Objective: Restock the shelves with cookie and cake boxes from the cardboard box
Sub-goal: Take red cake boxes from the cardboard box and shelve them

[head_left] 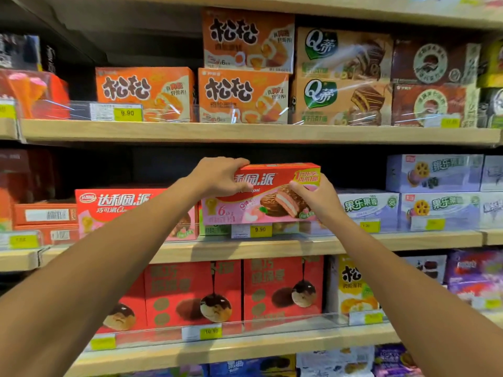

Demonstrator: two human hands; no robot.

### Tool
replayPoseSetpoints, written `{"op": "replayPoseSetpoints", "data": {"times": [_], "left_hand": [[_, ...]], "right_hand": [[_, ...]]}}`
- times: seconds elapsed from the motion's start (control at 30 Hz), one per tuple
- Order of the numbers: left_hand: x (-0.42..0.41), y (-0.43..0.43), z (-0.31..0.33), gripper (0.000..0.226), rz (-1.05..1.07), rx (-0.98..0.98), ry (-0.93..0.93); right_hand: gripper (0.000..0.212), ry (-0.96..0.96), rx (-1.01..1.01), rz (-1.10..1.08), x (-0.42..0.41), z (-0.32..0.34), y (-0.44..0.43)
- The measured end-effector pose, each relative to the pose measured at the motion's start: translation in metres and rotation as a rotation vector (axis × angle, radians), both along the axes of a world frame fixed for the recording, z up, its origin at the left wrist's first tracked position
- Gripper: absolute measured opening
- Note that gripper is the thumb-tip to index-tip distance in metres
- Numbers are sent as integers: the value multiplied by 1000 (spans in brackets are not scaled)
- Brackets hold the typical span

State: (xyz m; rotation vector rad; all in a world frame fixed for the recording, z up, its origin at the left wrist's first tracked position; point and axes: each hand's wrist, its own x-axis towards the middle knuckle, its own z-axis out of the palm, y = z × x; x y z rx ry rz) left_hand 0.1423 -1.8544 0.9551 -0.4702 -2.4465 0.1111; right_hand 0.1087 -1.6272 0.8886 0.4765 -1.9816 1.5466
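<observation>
Left hand point(217, 178), right hand point(318, 198) both grip red pie box point(272, 202) at middle shelf point(272, 248) (matching box point(114, 205) beside).

- We see the scene through one wide-angle camera worn on the head.
- We face the store shelving nearly straight on, with the middle shelf point(245, 248) running across the frame's centre.
- We stand close: both arms stretch in from the bottom corners, and the left hand point(217, 178) and right hand point(318, 200) grip the red cake box point(239, 210) at mid-frame.
</observation>
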Motion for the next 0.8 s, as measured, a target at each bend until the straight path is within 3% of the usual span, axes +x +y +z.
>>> {"op": "replayPoseSetpoints", "data": {"times": [0.27, 0.43, 0.6, 0.8], "left_hand": [[-20, -13, -14, 71, 74, -23, 42], [-28, -15, -28, 74, 109, -39, -35], [-35, -12, -42, 74, 154, 0, -124], [-23, -13, -53, 62, 149, 85, -56]], "right_hand": [[27, 9, 111, -77, -15, -4, -17], [73, -21, 235, -183, -22, -14, -20], [63, -28, 400, -228, -22, -32, -26], [77, -117, 262, -194, -12, -39, -39]]}}
